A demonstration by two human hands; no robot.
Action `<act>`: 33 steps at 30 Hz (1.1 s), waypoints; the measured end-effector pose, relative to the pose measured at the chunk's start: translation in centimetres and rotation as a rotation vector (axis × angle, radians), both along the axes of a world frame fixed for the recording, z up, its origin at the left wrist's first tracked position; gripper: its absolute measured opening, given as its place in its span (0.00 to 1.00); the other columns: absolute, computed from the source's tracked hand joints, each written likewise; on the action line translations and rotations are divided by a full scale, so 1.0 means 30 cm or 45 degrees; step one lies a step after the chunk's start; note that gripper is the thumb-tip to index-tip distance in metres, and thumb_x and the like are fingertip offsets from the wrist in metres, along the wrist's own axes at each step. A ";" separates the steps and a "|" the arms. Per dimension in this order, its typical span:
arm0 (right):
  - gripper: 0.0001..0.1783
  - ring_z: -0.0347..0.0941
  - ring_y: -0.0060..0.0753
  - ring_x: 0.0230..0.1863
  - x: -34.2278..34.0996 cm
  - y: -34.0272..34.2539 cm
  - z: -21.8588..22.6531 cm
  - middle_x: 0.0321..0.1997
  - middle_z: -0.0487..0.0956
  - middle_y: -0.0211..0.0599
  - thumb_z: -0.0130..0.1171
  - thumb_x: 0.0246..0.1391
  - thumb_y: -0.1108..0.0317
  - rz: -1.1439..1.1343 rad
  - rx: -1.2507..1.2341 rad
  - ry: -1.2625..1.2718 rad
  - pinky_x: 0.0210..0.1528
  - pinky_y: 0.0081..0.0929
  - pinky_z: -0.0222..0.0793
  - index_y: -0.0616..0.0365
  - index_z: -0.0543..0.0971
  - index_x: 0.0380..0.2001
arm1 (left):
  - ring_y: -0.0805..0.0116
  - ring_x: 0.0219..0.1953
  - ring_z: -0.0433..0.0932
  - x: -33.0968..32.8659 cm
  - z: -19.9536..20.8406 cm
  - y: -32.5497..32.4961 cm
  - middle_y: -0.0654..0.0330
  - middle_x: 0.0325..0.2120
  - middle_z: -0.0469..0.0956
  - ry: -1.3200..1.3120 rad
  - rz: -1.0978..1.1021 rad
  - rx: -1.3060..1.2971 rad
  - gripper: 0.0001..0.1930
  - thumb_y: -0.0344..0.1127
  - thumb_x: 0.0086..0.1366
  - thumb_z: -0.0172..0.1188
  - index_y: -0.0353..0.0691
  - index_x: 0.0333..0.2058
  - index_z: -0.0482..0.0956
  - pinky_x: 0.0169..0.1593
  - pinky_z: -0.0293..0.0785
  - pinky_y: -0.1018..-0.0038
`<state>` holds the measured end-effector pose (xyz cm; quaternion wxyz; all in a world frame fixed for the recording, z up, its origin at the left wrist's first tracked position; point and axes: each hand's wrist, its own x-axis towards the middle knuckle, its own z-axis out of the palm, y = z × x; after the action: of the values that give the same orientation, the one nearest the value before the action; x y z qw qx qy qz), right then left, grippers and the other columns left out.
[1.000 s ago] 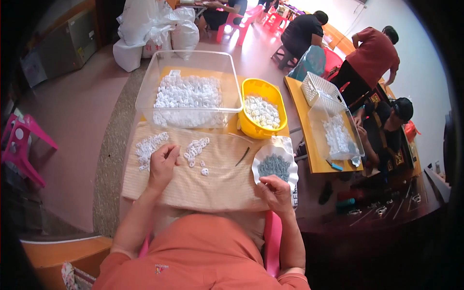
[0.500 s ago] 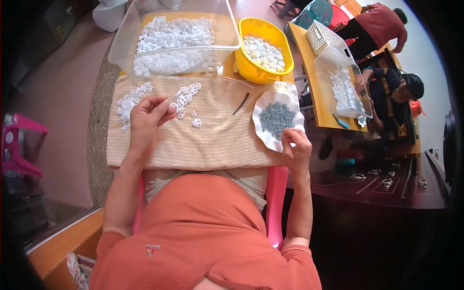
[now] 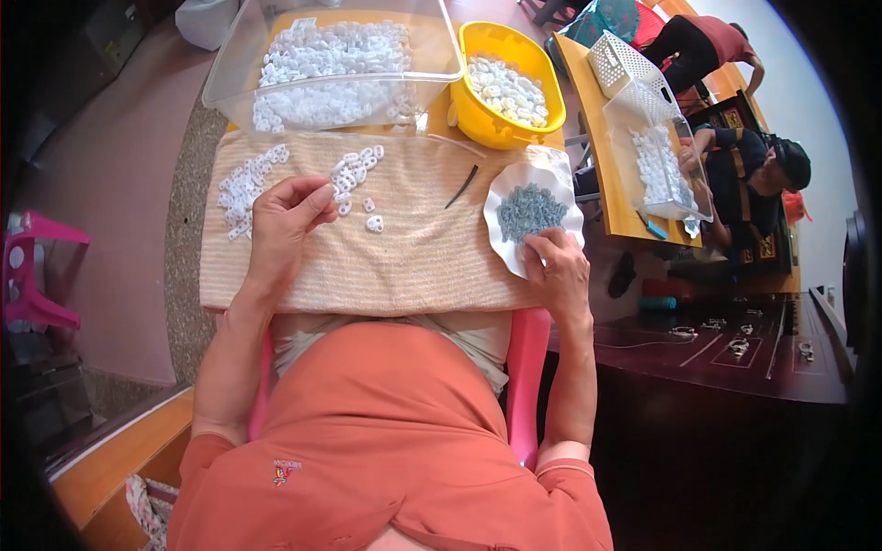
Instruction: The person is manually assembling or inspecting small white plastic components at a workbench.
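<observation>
My left hand [image 3: 292, 219] is raised over the striped towel [image 3: 404, 266], thumb pressed to the bent forefinger. Whatever it pinches is too small or hidden to tell. Just past its fingertips lie small white plastic pieces with holes [image 3: 356, 168], and one [image 3: 374, 223] sits apart, nearer to me. A larger group of white pieces [image 3: 246, 188] spreads left of this hand. At the right, my right hand [image 3: 559, 268] reaches over the near rim of a white wavy-edged dish [image 3: 503, 241]. Its fingertips are drawn together at the small grey-blue pieces [image 3: 530, 213]; anything between them is hidden.
Behind the towel stand a clear bin [image 3: 335, 96] of white pieces and a yellow basin [image 3: 503, 138] holding more. A dark thin strip [image 3: 461, 186] lies on the towel. At a side table [image 3: 602, 138] a person in dark clothes [image 3: 749, 174] works; another person [image 3: 707, 55] bends over beyond.
My right hand has shifted a little left and farther into the dish, onto the grey-blue pieces. My left hand stays nearly in place, still pinching. The view has tilted slightly.
</observation>
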<state>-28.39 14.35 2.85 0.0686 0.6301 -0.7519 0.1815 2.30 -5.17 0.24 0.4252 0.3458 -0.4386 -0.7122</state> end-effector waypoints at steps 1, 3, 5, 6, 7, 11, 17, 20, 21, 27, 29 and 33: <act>0.07 0.73 0.42 0.37 0.003 -0.001 0.003 0.34 0.77 0.35 0.62 0.45 0.68 0.015 0.006 0.012 0.36 0.36 0.72 0.54 0.81 0.31 | 0.77 0.30 0.77 0.000 -0.001 0.000 0.64 0.28 0.79 0.000 0.001 0.003 0.07 0.27 0.61 0.61 0.36 0.39 0.78 0.37 0.76 0.80; 0.07 0.73 0.42 0.37 0.023 -0.006 0.014 0.34 0.77 0.35 0.62 0.47 0.67 0.032 0.000 -0.005 0.35 0.37 0.72 0.54 0.81 0.31 | 0.77 0.30 0.77 -0.002 0.000 -0.001 0.64 0.28 0.79 -0.003 -0.005 -0.005 0.07 0.27 0.61 0.61 0.36 0.38 0.78 0.37 0.76 0.81; 0.07 0.73 0.43 0.37 0.051 -0.012 0.022 0.34 0.77 0.36 0.61 0.48 0.66 0.049 -0.007 -0.021 0.35 0.37 0.72 0.54 0.81 0.32 | 0.77 0.30 0.77 -0.003 0.000 -0.001 0.64 0.28 0.79 -0.006 -0.014 -0.006 0.07 0.27 0.61 0.61 0.36 0.38 0.78 0.37 0.76 0.81; 0.08 0.74 0.45 0.38 0.065 -0.016 0.025 0.35 0.77 0.40 0.60 0.50 0.66 0.045 0.014 -0.065 0.37 0.38 0.71 0.57 0.81 0.33 | 0.77 0.30 0.77 -0.004 -0.001 -0.002 0.64 0.28 0.79 -0.008 -0.024 -0.010 0.07 0.27 0.61 0.61 0.36 0.38 0.78 0.37 0.76 0.81; 0.10 0.74 0.47 0.38 0.076 -0.018 0.027 0.36 0.77 0.43 0.60 0.53 0.65 0.040 0.035 -0.109 0.39 0.39 0.70 0.59 0.81 0.34 | 0.77 0.30 0.77 -0.004 -0.004 -0.002 0.64 0.28 0.79 -0.008 -0.024 -0.008 0.07 0.27 0.61 0.61 0.36 0.38 0.78 0.37 0.76 0.81; 0.10 0.74 0.47 0.38 0.092 -0.030 0.032 0.35 0.77 0.43 0.59 0.53 0.64 0.069 0.088 -0.104 0.38 0.39 0.70 0.59 0.80 0.35 | 0.77 0.30 0.77 -0.002 -0.011 -0.006 0.63 0.28 0.79 -0.012 -0.038 -0.004 0.06 0.27 0.61 0.60 0.35 0.38 0.78 0.36 0.76 0.80; 0.11 0.72 0.47 0.38 0.091 -0.025 0.018 0.36 0.76 0.42 0.59 0.53 0.64 0.095 0.063 -0.060 0.38 0.39 0.69 0.59 0.80 0.37 | 0.77 0.29 0.77 -0.005 -0.006 -0.002 0.63 0.28 0.79 -0.007 -0.035 0.010 0.06 0.27 0.61 0.60 0.35 0.38 0.79 0.35 0.76 0.80; 0.10 0.71 0.46 0.37 0.100 -0.023 0.014 0.35 0.76 0.41 0.59 0.53 0.65 0.096 0.037 -0.055 0.38 0.38 0.68 0.59 0.80 0.36 | 0.77 0.29 0.77 -0.005 -0.010 -0.001 0.63 0.28 0.79 0.000 -0.034 0.021 0.07 0.27 0.61 0.60 0.35 0.38 0.79 0.35 0.76 0.80; 0.10 0.71 0.45 0.37 0.103 -0.023 0.013 0.35 0.76 0.40 0.59 0.53 0.65 0.095 0.015 -0.052 0.38 0.38 0.68 0.59 0.80 0.36 | 0.77 0.29 0.77 -0.005 -0.011 -0.001 0.63 0.28 0.79 0.007 -0.032 0.026 0.07 0.27 0.61 0.60 0.35 0.38 0.79 0.35 0.76 0.80; 0.10 0.71 0.44 0.36 0.109 -0.018 -0.014 0.33 0.76 0.40 0.63 0.49 0.65 0.111 -0.083 -0.029 0.36 0.38 0.68 0.58 0.80 0.34 | 0.77 0.29 0.77 -0.005 -0.009 0.001 0.63 0.28 0.79 -0.003 -0.039 0.030 0.07 0.27 0.61 0.60 0.35 0.38 0.79 0.35 0.76 0.80; 0.11 0.71 0.44 0.36 0.117 -0.019 -0.025 0.33 0.75 0.39 0.64 0.47 0.66 0.109 -0.101 -0.012 0.36 0.37 0.68 0.58 0.80 0.33 | 0.77 0.29 0.77 -0.007 -0.004 0.004 0.63 0.28 0.79 -0.007 -0.036 0.036 0.07 0.27 0.61 0.60 0.35 0.38 0.79 0.35 0.76 0.80; 0.11 0.71 0.43 0.34 0.137 -0.028 -0.058 0.31 0.76 0.38 0.67 0.43 0.68 0.050 -0.236 0.008 0.34 0.36 0.68 0.58 0.80 0.31 | 0.77 0.29 0.77 -0.008 -0.004 0.005 0.63 0.28 0.79 0.001 -0.033 0.036 0.07 0.27 0.61 0.61 0.34 0.38 0.79 0.34 0.76 0.80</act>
<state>-24.30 13.52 1.10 0.1252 0.6362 -0.7192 0.2496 2.05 -5.03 0.13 0.4112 0.3458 -0.4329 -0.7239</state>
